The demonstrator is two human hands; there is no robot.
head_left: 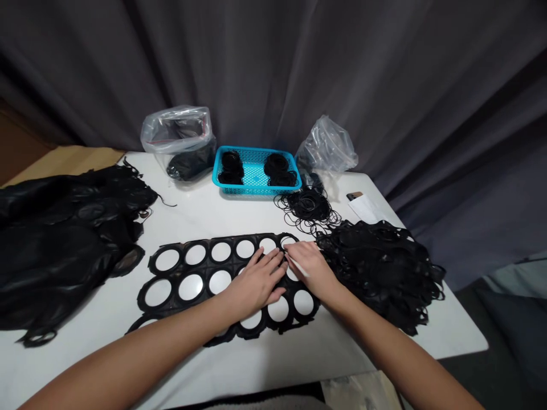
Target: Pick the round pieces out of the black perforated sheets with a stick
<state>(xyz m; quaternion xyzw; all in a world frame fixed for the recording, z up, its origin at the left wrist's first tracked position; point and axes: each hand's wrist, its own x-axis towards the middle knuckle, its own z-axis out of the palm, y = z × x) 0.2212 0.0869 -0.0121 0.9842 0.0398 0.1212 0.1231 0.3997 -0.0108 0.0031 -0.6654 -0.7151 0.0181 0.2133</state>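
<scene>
A black rubber sheet (pixel 205 267) with rows of round holes lies flat on the white table, which shows through the holes. My left hand (pixel 256 282) rests on it right of the middle, fingers stretched out and pressing down. At the sheet's far right corner, my right hand (pixel 311 266) has its fingers pinched together by a hole's rim. A pale, slim piece shows along those fingers; what it is I cannot make out. Just beyond the right hand lies a heap of cut black sheet scraps (pixel 376 262).
A blue basket (pixel 256 191) with bundles of thin black rings stands at the back, loose black rings (pixel 308 205) before it. Clear plastic bags (pixel 177 136) flank it. More black sheets (pixel 64 239) pile up left. A phone (pixel 354 196) and white paper (pixel 363 209) lie right.
</scene>
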